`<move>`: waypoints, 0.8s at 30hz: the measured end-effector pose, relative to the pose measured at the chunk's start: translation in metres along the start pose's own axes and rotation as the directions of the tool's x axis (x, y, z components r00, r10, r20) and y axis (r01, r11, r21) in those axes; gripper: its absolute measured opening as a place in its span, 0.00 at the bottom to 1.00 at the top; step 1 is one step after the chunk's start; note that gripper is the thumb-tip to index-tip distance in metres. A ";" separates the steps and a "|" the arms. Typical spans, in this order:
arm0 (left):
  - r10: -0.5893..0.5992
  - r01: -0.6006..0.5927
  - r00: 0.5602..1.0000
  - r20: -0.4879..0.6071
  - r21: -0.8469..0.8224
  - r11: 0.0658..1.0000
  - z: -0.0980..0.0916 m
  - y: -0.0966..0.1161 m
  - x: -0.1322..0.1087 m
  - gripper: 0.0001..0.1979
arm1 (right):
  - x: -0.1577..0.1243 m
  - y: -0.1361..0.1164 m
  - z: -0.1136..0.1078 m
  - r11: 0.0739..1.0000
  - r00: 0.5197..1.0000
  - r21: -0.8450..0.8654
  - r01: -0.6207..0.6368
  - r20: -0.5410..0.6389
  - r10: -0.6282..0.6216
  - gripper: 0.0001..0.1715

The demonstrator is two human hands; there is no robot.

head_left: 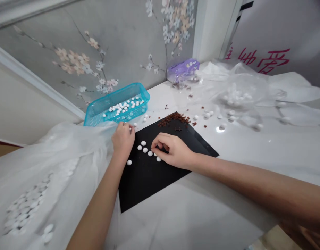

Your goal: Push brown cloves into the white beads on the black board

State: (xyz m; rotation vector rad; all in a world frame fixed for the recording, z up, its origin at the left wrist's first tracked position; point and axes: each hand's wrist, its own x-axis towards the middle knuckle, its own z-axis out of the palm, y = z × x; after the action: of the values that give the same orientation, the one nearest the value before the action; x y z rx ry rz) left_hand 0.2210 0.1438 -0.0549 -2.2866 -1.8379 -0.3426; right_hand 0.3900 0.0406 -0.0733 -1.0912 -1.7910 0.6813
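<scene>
A square black board (146,184) lies tilted like a diamond on a white marble-like table top (240,194). Several white disc-shaped pellets (145,150) are on the board. My right hand (173,151) rests over them, fingers curled, with one pellet (155,154) partly hidden under the fingertips. My left hand (123,140) is at the board's top-left edge, its fingertips pinched on a small white pellet (130,129). Below it, a lone pellet (129,162) sits on the board.
A turquoise plastic basket (115,95) holding white pellets stands at the back left. Dark brown crumbs (174,119) lie at the board's top corner. Transparent plastic bags (45,166) (235,86) with pellets lie on both sides, and a purple bag (183,69) lies behind.
</scene>
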 end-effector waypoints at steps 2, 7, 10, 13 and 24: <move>0.032 -0.033 0.999 -0.015 -0.033 0.999 -0.006 -0.002 -0.004 0.10 | 0.000 0.000 0.000 1.000 1.000 0.005 0.000 -0.017 0.001 0.03; -0.021 0.014 1.000 -0.003 -0.637 0.771 -0.032 0.008 -0.037 0.09 | 0.001 0.001 0.001 0.999 0.994 0.052 -0.003 -0.108 0.009 0.05; -0.052 0.319 0.946 0.320 -0.891 0.322 -0.038 0.022 -0.071 0.10 | 0.000 0.000 0.002 0.988 0.994 0.150 0.021 -0.107 -0.005 0.13; -0.108 0.419 0.903 0.415 -0.908 0.014 -0.035 0.032 -0.099 0.08 | -0.003 -0.003 0.004 0.975 0.998 0.216 0.053 -0.056 -0.041 0.11; -0.199 0.357 0.890 0.409 -0.899 -0.252 -0.024 0.039 -0.111 0.06 | -0.003 -0.013 0.013 0.883 0.976 0.434 -0.178 -0.038 0.215 0.08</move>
State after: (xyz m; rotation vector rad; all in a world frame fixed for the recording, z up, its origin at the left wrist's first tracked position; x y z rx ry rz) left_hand 0.2351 0.0245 -0.0649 -2.1967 -2.5505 -2.8215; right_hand 0.3742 0.0325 -0.0699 -0.9852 -1.3760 1.0793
